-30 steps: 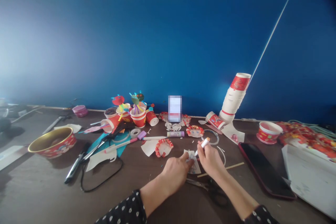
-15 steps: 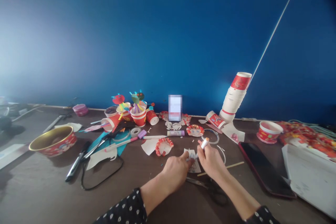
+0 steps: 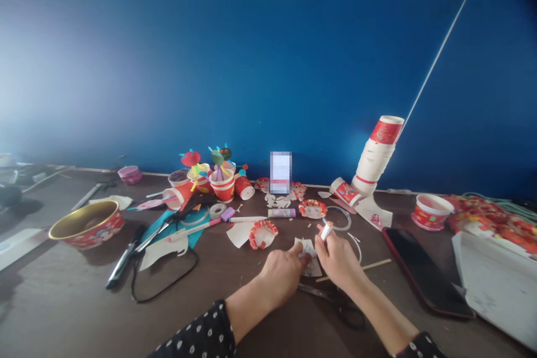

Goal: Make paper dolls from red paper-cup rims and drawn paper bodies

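Light paper (image 3: 314, 269), slim pen (image 3: 326, 229)

At the table's (image 3: 226, 274) near middle, the left hand (image 3: 280, 273) rests fingers on the paper; whether that grip pinches is unclear. The right hand's (image 3: 339, 256) grip wraps the pen beside it. Paper likely creases easily: hold edges flat. The pen seems stiff, light; take its barrel.

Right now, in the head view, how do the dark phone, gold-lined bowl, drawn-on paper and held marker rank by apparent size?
1. Dark phone and gold-lined bowl: too close to rank.
2. Drawn-on paper, partly covered.
3. Held marker, partly covered.
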The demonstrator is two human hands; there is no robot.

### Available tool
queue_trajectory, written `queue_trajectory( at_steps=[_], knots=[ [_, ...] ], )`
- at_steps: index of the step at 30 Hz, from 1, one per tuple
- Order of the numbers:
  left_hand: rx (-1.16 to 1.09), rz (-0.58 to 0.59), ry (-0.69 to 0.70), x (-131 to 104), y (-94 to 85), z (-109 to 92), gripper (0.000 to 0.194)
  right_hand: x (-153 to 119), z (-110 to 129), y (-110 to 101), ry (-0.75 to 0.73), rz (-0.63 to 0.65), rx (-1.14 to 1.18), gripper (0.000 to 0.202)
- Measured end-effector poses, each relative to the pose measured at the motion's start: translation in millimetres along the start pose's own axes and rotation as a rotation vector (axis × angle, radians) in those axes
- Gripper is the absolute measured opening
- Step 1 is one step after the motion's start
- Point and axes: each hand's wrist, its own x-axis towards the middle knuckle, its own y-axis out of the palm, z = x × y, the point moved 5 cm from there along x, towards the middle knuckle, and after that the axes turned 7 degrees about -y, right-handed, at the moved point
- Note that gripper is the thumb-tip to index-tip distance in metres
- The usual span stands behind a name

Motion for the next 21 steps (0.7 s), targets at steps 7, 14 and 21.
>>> queue_trajectory(
  at_steps=[7, 14, 21],
  knots=[
    [0.004, -0.020, 0.000, 0.5, 2.0, -0.4, 0.031, -0.2, 0.7, -0.3, -0.029, -0.003, -0.008, 0.036],
    [0.010, -0.035, 0.013, 0.7, 2.9, 0.0, 0.034, 0.4, -2.7, -9.6, 0.022, -0.114, 0.000, 0.035],
    [-0.020, -0.027, -0.014, -0.2, 2.6, 0.9, 0.029, -0.1, -2.0, -3.3, 0.079, -0.045, 0.037, 0.039]
  ],
)
